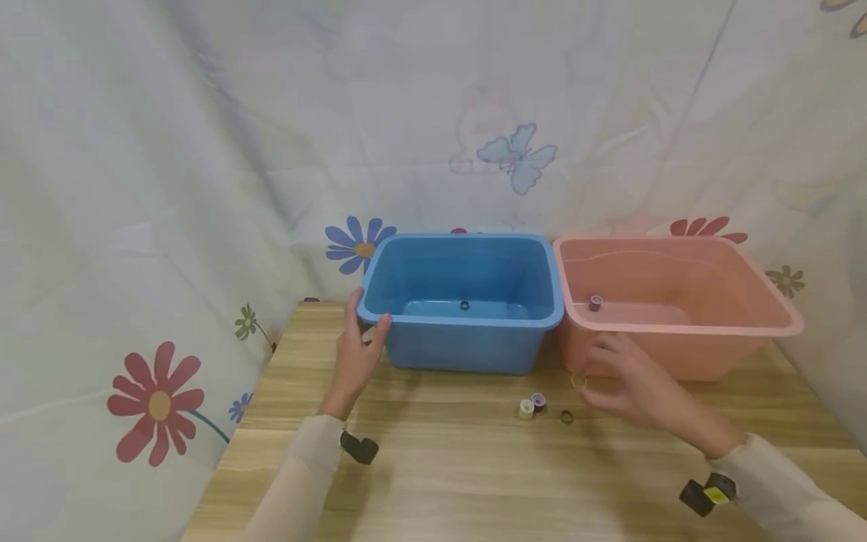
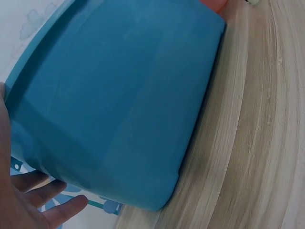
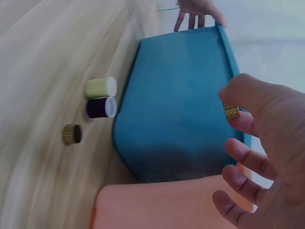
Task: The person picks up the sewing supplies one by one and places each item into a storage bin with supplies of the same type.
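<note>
Pink tub (image 1: pixel 711 357) sits beside blue tub (image 1: pixel 463 348), left hand (image 1: pixel 357 354) spread-fingered at the blue one's corner, right hand (image 1: pixel 630 382) hovering near pale spool (image 3: pixel 98 88) and dark spool (image 3: pixel 98 108), thumb and forefinger pinching a gold thimble (image 3: pixel 231 112) before the pink wall, and a slack pinch or rim knock could drop it!

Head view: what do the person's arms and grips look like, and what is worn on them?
Both arms wear plain cream long sleeves: the left sleeve and the right sleeve. The left grip and right grip are bare hands, without gloves. A small black device sits at each wrist, left and right; the right one carries a yellow patch. No cables show.
</note>
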{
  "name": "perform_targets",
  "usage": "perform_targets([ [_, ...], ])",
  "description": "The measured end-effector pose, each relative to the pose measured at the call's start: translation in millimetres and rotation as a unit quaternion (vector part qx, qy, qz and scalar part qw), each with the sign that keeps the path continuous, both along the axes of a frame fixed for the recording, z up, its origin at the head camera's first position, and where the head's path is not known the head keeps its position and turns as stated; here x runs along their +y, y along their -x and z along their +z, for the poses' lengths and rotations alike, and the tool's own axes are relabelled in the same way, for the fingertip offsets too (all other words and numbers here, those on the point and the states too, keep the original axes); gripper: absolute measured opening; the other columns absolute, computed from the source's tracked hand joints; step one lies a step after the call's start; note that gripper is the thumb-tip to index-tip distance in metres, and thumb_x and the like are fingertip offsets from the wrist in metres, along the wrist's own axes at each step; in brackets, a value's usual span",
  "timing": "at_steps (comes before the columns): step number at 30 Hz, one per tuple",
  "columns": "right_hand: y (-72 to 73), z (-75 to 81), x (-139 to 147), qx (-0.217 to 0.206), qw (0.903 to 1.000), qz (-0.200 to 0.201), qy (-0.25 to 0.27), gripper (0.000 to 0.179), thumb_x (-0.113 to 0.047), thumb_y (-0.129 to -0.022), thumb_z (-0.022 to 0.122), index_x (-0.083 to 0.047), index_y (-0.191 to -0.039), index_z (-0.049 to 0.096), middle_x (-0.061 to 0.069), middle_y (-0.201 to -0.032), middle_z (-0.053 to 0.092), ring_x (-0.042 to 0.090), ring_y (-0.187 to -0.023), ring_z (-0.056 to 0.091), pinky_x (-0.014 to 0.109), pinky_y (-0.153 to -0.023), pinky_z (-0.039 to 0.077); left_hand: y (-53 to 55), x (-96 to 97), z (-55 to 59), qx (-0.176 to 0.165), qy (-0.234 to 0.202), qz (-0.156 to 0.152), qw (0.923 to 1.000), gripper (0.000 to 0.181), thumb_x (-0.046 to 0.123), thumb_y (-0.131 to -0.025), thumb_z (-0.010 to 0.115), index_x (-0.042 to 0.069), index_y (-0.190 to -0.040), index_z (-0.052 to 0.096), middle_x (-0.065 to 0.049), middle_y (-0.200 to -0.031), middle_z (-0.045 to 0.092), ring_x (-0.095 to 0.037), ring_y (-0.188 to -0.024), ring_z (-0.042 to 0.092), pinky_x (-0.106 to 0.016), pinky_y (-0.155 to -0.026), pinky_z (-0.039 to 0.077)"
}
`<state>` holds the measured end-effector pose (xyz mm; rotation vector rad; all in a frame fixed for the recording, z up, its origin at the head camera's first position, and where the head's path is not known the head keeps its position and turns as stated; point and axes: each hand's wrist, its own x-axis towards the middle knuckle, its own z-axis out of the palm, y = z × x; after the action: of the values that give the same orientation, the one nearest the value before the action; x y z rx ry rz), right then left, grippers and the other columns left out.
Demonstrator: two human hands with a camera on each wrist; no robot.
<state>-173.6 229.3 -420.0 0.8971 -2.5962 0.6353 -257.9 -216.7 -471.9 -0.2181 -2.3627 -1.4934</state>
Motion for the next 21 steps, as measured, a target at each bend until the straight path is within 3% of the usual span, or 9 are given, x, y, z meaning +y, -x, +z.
perform_targets([
  [7,7.2,14.4,-5.0,0.012,0.9988,0.041,0.025,0.035,-0.013,-0.074,0.09,-0.024,-0.101,0.07,-0.01,-0.107,0.06,0.012,-0.102,0.051,0.035,-0.083,0.052,-1.6,-0.7,-1.2,-0.004,-0.006,0.001,1.0,0.073,0.053,-0.101,0.059,0.035,-0.161,0.021,-0.012,-0.155,0.048,-0.036,-0.13,0.057,-0.059,-0.088,0.055],
  [12,18.8,22.1,-6.0,0.014,0.9956,0.077,0.052,0.041,-0.012,-0.073,0.091,-0.028,-0.102,0.067,-0.016,-0.108,0.06,0.009,-0.105,0.054,0.02,-0.097,0.044,-1.7,-0.2,-3.0,0.004,-0.004,0.006,1.0,0.073,0.052,-0.101,0.059,0.035,-0.161,0.021,-0.016,-0.154,0.048,-0.035,-0.132,0.056,-0.06,-0.094,0.052],
  [16,28.8,34.5,-9.4,-0.001,0.9944,0.079,0.07,0.039,-0.012,-0.075,0.091,-0.027,-0.103,0.068,-0.012,-0.111,0.063,0.009,-0.108,0.054,0.026,-0.095,0.048,0.2,0.5,-2.0,0.013,-0.003,0.001,0.9999,0.073,0.05,-0.102,0.058,0.033,-0.162,0.021,-0.017,-0.156,0.046,-0.036,-0.135,0.053,-0.061,-0.099,0.049],
  [21,41.5,49.4,-11.6,0.003,0.9931,0.087,0.08,0.037,-0.008,-0.077,0.089,-0.025,-0.103,0.07,-0.001,-0.118,0.064,0.014,-0.112,0.051,0.038,-0.081,0.055,0.7,0.0,-1.1,0.008,0.001,-0.001,1.0,0.074,0.05,-0.102,0.058,0.033,-0.162,0.02,-0.017,-0.155,0.046,-0.039,-0.131,0.056,-0.06,-0.089,0.054],
])
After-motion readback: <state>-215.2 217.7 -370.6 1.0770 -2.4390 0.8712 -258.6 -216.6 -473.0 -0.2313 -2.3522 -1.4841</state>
